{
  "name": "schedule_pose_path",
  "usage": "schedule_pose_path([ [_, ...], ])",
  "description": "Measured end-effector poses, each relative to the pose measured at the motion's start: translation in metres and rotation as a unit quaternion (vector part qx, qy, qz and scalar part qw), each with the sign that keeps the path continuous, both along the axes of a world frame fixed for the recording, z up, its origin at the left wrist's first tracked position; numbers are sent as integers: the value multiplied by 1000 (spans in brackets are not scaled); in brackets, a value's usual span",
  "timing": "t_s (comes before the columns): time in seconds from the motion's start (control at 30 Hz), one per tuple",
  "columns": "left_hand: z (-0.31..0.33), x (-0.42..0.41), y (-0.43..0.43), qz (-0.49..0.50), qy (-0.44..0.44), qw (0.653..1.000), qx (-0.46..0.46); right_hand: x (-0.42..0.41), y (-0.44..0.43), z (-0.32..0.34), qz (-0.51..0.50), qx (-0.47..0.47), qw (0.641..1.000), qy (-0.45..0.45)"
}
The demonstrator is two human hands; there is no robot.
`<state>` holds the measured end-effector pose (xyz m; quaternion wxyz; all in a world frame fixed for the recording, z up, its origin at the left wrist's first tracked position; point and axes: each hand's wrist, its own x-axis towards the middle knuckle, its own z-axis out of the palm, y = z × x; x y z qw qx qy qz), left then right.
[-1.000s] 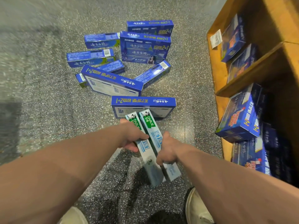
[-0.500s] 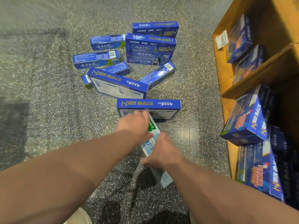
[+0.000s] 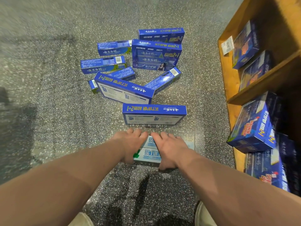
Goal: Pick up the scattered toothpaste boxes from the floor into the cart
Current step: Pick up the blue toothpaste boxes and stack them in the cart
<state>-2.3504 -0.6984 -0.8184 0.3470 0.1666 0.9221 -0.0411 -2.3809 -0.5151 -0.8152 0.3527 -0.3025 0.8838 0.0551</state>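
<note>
left hand (image 3: 130,146) + right hand (image 3: 169,149): each grip grasping white-green toothpaste boxes (image 3: 149,154) | blue boxes (image 3: 154,114) lie beyond on floor (image 3: 48,103)

White-green boxes (image 3: 147,154): two, side by side, lengthwise across the view. Blue boxes (image 3: 138,75): about nine scattered flat on floor (image 3: 48,95), some overlapping; nearest (image 3: 154,114) just beyond the white-green pair.

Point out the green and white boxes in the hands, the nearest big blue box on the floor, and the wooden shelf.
green and white boxes (image 3: 147,156), head view, printed top face between the hands.
nearest big blue box (image 3: 154,109), head view, blue upper side.
wooden shelf (image 3: 263,79), head view, front edge of board.
</note>
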Motion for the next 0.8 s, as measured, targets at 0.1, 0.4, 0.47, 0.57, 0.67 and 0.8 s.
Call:
schedule_pose_path([
  [0.1,-2,-1,0,16,1,1000,9,-2,10,-6,5,-14,1000,2],
  [0.4,-3,-2,-2,-23,22,999,-36,-2,31,-9,-23,36,998,38],
  [0.47,-7,2,0,-25,37,999,-28,2,27,-11,-15,10,999,43],
  [0.57,-11,2,1,-21,45,999,-7,2,23,-13,-32,-28,998,38],
  [0.67,-6,-1,0,-11,32,999,14,-3,20,-11,-41,-29,998,36],
  [0.8,45,-3,-11,-15,42,999,22,-5,9,34,-47,-22,998,24],
])
